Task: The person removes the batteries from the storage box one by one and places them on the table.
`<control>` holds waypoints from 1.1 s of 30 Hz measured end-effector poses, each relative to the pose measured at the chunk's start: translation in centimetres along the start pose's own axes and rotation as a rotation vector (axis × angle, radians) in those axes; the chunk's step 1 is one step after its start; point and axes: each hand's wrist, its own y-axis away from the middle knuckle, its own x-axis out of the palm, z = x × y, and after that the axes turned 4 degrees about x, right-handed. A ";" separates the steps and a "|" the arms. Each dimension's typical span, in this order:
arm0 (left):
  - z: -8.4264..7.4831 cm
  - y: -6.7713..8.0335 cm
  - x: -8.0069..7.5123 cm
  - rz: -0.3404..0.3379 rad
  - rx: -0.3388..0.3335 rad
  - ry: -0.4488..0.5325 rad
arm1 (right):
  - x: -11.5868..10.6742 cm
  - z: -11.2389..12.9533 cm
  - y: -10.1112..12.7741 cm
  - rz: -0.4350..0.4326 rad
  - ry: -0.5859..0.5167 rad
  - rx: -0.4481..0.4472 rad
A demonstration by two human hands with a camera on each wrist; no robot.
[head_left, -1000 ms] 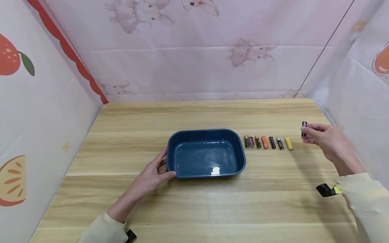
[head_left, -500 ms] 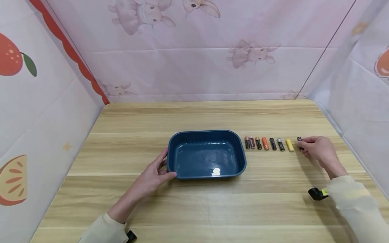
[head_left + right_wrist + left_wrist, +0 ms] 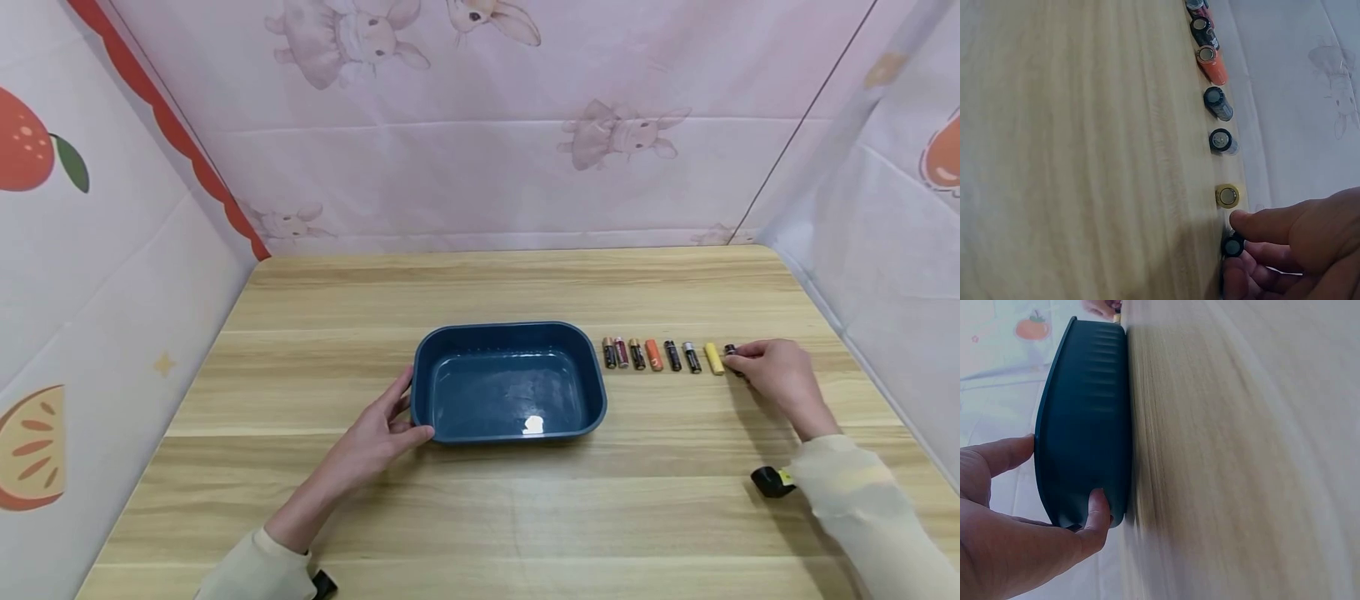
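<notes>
A dark blue rectangular container (image 3: pixel 517 383) stands on the wooden table, nothing in it but a bright reflection. My left hand (image 3: pixel 375 433) holds its left end, with the thumb at the near corner; in the left wrist view, the hand's fingers (image 3: pixel 1099 512) touch the container's outer wall. My right hand (image 3: pixel 783 379) pinches a dark battery (image 3: pixel 1233 245) at the right end of a row of batteries, down at the table. Just left of it lies a yellow battery (image 3: pixel 713 358), apart from it by a narrow gap. The fingers partly hide the held battery.
Leftward along the row lie a silver-topped black battery (image 3: pixel 692 357), a black battery (image 3: pixel 672 356), an orange battery (image 3: pixel 654 355) and several more up to the container's right side. Printed cloth walls (image 3: pixel 480 183) border the wooden table (image 3: pixel 525 517) at the back and sides.
My right hand has lowered the dark battery from above the table's right side to the row's right end, then shifted it slightly left towards the yellow battery. The left hand has stayed put.
</notes>
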 end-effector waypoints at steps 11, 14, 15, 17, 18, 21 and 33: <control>0.2 0.0 -0.3 -0.005 -0.003 -0.001 | 0.8 0.4 -0.2 -0.039 -0.007 0.005; 0.2 0.0 -0.4 -0.008 -0.007 -0.002 | 0.8 0.4 -0.2 -0.036 -0.007 0.010; 0.1 0.0 -0.4 -0.008 -0.007 -0.003 | 0.8 0.5 -0.2 -0.033 -0.007 0.011; 0.1 0.0 -0.4 -0.010 -0.006 -0.007 | 0.7 0.4 -0.2 -0.024 -0.006 0.015; 0.2 -0.1 -0.4 -0.011 -0.006 -0.009 | 0.7 0.4 -0.2 -0.018 -0.006 0.018; 0.3 -0.1 -0.5 -0.014 -0.006 -0.020 | 0.5 0.4 -0.2 0.005 -0.015 0.034; 0.2 1.3 -3.6 -0.154 0.023 -0.150 | -1.9 -0.5 2.0 0.037 -0.221 0.050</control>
